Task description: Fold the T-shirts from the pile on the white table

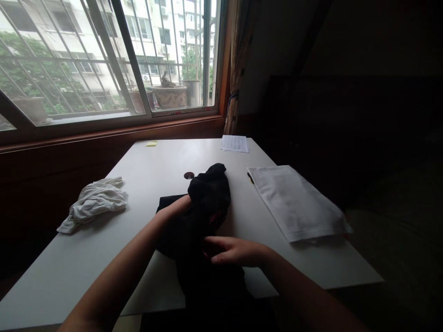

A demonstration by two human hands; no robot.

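A black garment (209, 193) with small red lettering on it is bunched up in front of me, partly raised above the table and hanging over its near edge. My left forearm reaches into the cloth, and my left hand (185, 201) is covered by it past the wrist, so its fingers are hidden. At the lower right of the garment, my right hand (235, 251) has its thumb and fingers around a fold of the black cloth. Dark fabric makes the exact grip hard to see.
The white table (148, 170) has a round hole (188, 175). A crumpled white cloth (97, 200) lies left, a folded white garment (299, 203) right. Printed paper (235, 143) and a yellow note (151, 143) lie at the back, below a barred window (145, 60).
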